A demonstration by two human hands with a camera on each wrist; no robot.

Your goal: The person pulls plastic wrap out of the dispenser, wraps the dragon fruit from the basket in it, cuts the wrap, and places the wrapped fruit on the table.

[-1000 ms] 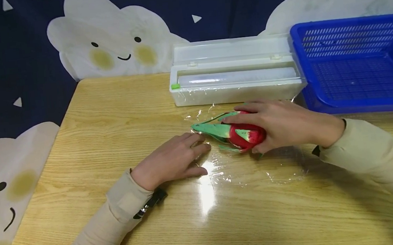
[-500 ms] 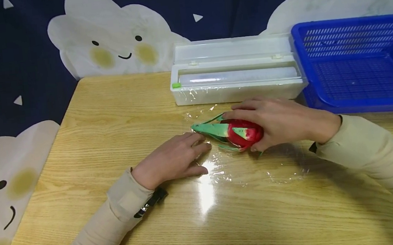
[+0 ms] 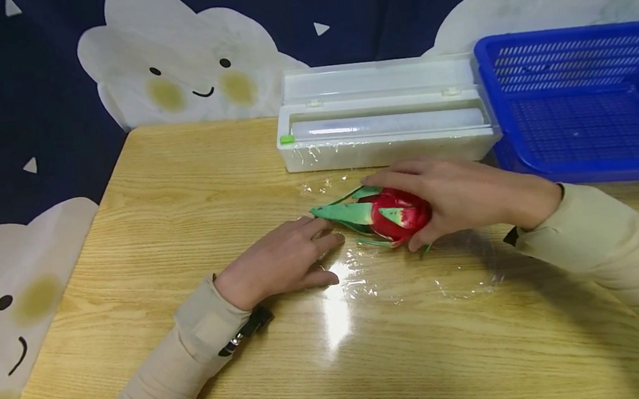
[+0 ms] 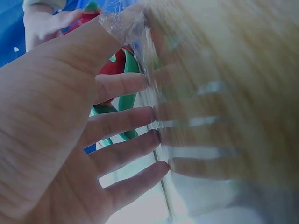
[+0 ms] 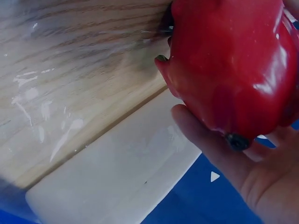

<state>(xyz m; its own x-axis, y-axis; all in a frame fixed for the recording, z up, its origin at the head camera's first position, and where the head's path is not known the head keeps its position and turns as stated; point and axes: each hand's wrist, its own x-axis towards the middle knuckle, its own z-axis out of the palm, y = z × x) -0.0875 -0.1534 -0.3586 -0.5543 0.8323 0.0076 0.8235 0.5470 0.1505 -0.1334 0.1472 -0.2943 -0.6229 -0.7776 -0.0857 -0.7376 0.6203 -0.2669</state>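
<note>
Over on the left, the left hand (image 3: 279, 261) lay flat on the wooden table (image 3: 180, 193), fingers straight and a little apart, pressing down the near-left edge of the sheet of cling film (image 3: 408, 281) spread there. The left wrist view showed a crinkled corner of film lifting beside the thumb, so I judged that edge might peel up and fold onto itself if the pressure eased.

Further right, the dragon fruit (image 3: 393, 215) rested on the film, green tips pointing left, just near of the cling film dispenser (image 3: 384, 126). The right hand (image 3: 458, 196) was curled over it, fingers and thumb wrapped round the red body. Those stiff green scales looked likely to snag or tear the thin film if the fruit was rolled hard, and its glossy skin could have slipped in the grip.

At the far right sat the blue basket (image 3: 582, 103), touching the dispenser's end.
</note>
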